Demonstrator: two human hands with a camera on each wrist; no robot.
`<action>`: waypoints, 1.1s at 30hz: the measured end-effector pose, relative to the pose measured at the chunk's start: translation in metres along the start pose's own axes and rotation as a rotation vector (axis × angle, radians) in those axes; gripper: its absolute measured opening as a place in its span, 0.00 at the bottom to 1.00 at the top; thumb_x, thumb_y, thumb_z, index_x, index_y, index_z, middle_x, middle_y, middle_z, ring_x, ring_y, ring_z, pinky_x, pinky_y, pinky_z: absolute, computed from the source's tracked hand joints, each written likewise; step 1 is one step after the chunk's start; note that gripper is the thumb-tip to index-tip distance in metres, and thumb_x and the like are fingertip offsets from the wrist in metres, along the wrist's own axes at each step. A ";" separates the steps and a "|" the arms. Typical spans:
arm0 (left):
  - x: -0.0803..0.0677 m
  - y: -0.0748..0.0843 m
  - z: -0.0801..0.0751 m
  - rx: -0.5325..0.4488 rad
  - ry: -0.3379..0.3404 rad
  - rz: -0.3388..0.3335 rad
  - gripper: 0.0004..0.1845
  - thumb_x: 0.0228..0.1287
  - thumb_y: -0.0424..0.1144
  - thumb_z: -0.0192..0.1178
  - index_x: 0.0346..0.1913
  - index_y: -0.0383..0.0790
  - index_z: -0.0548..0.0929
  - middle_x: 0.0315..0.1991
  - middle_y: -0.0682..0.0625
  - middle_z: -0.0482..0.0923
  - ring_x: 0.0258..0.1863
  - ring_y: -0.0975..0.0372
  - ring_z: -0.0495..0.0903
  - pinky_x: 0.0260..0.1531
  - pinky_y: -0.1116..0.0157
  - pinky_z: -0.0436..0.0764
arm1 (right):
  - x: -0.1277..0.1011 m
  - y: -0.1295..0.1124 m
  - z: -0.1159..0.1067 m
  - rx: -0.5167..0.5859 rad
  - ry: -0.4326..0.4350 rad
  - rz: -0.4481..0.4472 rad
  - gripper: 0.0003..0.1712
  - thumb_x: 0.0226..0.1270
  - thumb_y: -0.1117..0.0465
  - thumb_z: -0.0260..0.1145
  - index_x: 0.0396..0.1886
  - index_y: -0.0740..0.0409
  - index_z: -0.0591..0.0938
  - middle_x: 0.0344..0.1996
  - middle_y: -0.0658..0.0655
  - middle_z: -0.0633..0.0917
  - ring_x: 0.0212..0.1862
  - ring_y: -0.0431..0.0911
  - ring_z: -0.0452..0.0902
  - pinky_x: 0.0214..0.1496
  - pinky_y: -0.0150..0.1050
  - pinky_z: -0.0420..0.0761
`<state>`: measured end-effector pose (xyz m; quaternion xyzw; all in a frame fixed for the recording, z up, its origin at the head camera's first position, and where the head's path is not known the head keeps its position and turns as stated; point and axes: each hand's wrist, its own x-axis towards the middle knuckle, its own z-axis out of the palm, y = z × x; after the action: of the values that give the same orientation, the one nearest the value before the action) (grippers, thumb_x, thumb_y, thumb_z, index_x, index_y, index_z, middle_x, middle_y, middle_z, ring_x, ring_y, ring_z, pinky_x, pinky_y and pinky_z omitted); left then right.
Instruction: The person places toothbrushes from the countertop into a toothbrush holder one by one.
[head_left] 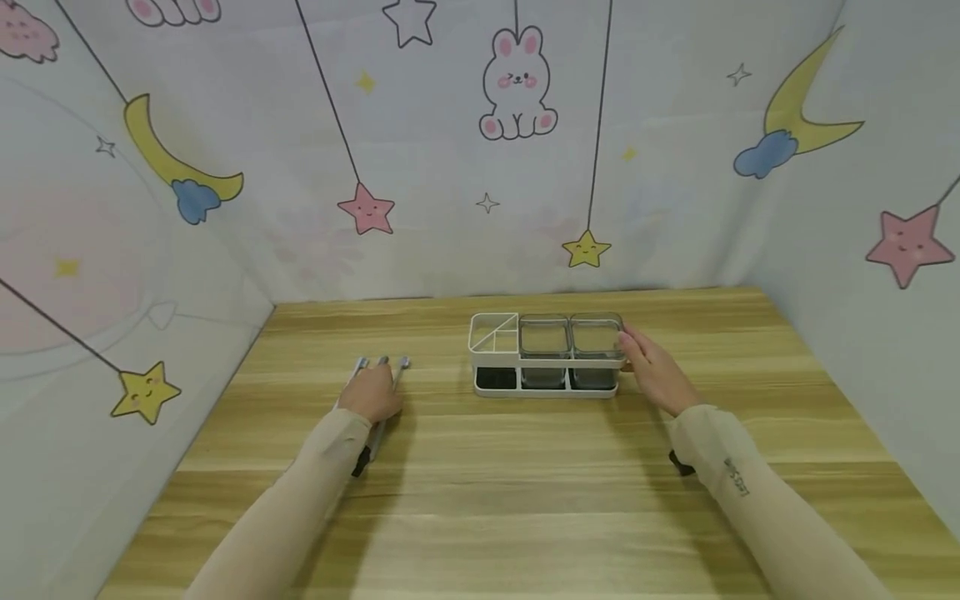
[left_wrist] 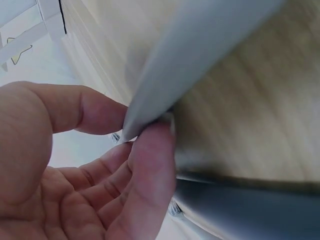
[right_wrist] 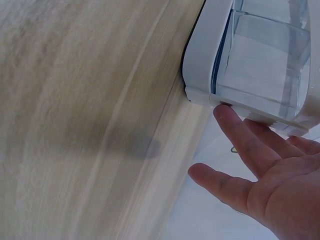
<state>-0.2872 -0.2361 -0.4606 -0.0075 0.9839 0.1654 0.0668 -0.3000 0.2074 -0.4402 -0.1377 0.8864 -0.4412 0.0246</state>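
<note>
On the left of the table, my left hand (head_left: 372, 393) is over several toothbrushes lying side by side, their heads pointing to the far wall. In the left wrist view, thumb and forefinger pinch the light grey handle of one toothbrush (left_wrist: 200, 55). A second, dark-handled toothbrush (left_wrist: 250, 205) lies just beside the fingers. Across the table stands a white toothbrush holder (head_left: 551, 364) with a divided top section and two clear cups (head_left: 543, 337). My right hand (head_left: 654, 364) rests its extended fingertips against the holder's right end, the thumb apart.
The holder stands on the wood-grain table (head_left: 495, 500) toward its far edge. A white cloth backdrop (head_left: 450, 150) with printed stars, moons and a rabbit encloses the back and both sides. Dark straps (head_left: 681, 463) show beneath the sleeves.
</note>
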 end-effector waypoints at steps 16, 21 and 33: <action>-0.010 0.008 -0.018 -0.094 -0.011 0.014 0.18 0.61 0.32 0.59 0.51 0.24 0.72 0.29 0.41 0.78 0.22 0.54 0.77 0.19 0.61 0.77 | -0.001 0.000 0.000 -0.007 -0.018 0.002 0.41 0.81 0.40 0.34 0.79 0.65 0.48 0.69 0.74 0.65 0.57 0.68 0.75 0.62 0.64 0.68; -0.009 0.009 -0.023 -0.124 0.016 0.003 0.19 0.62 0.33 0.57 0.54 0.25 0.72 0.31 0.40 0.79 0.21 0.55 0.77 0.18 0.62 0.77 | 0.000 0.001 0.001 0.004 -0.015 -0.002 0.41 0.81 0.39 0.34 0.79 0.65 0.48 0.68 0.75 0.66 0.57 0.69 0.75 0.61 0.65 0.68; -0.015 0.018 -0.034 -0.226 0.129 0.032 0.17 0.68 0.35 0.54 0.56 0.30 0.70 0.27 0.42 0.80 0.17 0.58 0.78 0.17 0.63 0.77 | 0.000 0.001 0.000 -0.001 -0.012 0.002 0.42 0.81 0.39 0.33 0.78 0.66 0.48 0.68 0.75 0.65 0.57 0.69 0.74 0.62 0.65 0.68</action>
<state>-0.2777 -0.2308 -0.4210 -0.0102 0.9612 0.2756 -0.0007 -0.3005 0.2079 -0.4414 -0.1398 0.8866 -0.4398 0.0303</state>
